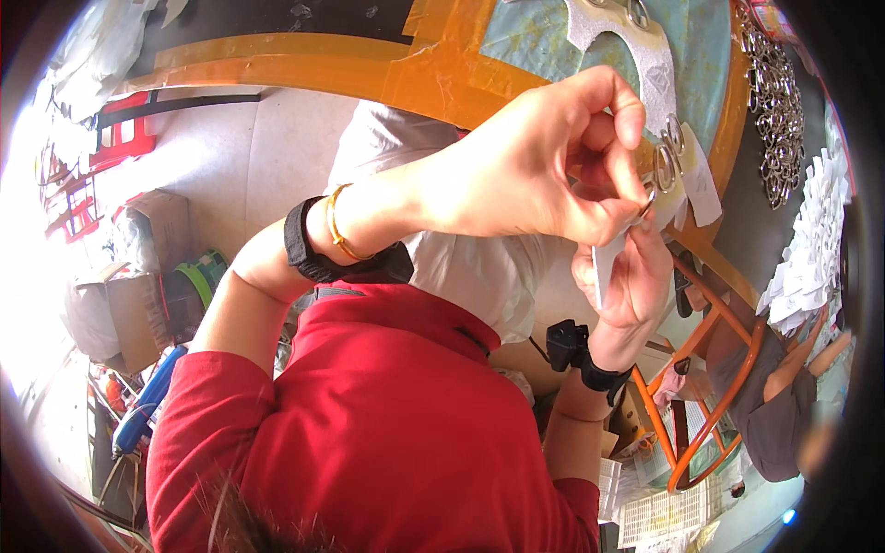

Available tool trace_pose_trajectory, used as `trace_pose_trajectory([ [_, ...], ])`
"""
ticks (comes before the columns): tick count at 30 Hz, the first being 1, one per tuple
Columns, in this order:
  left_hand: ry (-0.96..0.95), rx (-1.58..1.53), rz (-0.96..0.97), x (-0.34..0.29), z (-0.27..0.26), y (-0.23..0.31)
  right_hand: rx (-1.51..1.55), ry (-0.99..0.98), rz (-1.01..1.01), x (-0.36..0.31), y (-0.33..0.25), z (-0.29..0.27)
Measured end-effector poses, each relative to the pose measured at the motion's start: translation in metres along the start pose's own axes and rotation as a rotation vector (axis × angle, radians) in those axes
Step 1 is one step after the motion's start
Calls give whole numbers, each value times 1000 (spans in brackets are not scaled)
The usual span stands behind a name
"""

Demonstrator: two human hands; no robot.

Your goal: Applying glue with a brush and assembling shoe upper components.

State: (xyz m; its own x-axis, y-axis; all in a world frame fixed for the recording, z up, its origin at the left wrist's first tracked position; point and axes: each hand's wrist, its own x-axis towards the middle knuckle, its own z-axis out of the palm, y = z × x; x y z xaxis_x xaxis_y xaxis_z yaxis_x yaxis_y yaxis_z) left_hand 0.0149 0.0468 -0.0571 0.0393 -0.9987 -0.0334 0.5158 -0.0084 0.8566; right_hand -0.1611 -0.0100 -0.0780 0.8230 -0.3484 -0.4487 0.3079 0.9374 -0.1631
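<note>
My left hand (525, 166) is closed in a pinch, thumb and finger on a small shiny curved metal piece, probably a ring (649, 205). Just below it, my right hand (641, 281) is closed around a flat white strip (605, 267), gripped near the metal piece. The two hands meet where strip and metal come together; fingers cover most of that spot. Behind them on the table lies a white curved piece (631, 51) with metal rings near its top edge. More metal rings (668, 158) rest beside another white tab (702, 189).
A pile of metal rings or clasps (772, 101) lies to the right, with a heap of white tabs (811, 249) nearer. Brown tape (442, 69) edges the table. An orange-framed stool (705, 442) and another person (774, 396) are at right; cardboard boxes (129, 313) stand left.
</note>
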Motion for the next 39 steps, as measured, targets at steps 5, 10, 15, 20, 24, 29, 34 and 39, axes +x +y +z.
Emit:
trace_pose_trajectory([
  [5, 133, 76, -37, -12, -1, 29, -47, 158, -149, 1, 10, 13],
  [10, 161, 405, -58, -24, -9, 26, -546, 194, -398, 6, 27, 40],
  [15, 249, 627, -56, -24, 0, 18, -556, 222, -489, 11, 33, 41],
  [20, 176, 707, 95, -25, 0, 19, -544, 214, -568, 11, 37, 35],
  [24, -34, 211, -100, -26, -4, 13, -586, 374, -612, 2, 35, 33],
  [29, 6, 131, -331, -24, 11, 9, -544, 298, -502, -13, 29, 6],
  [34, 132, 329, -230, -19, 17, 1, -586, 366, -644, -14, 33, 12],
  [39, 144, 784, -24, -23, 15, 2, -618, 334, -745, -12, 40, 6],
])
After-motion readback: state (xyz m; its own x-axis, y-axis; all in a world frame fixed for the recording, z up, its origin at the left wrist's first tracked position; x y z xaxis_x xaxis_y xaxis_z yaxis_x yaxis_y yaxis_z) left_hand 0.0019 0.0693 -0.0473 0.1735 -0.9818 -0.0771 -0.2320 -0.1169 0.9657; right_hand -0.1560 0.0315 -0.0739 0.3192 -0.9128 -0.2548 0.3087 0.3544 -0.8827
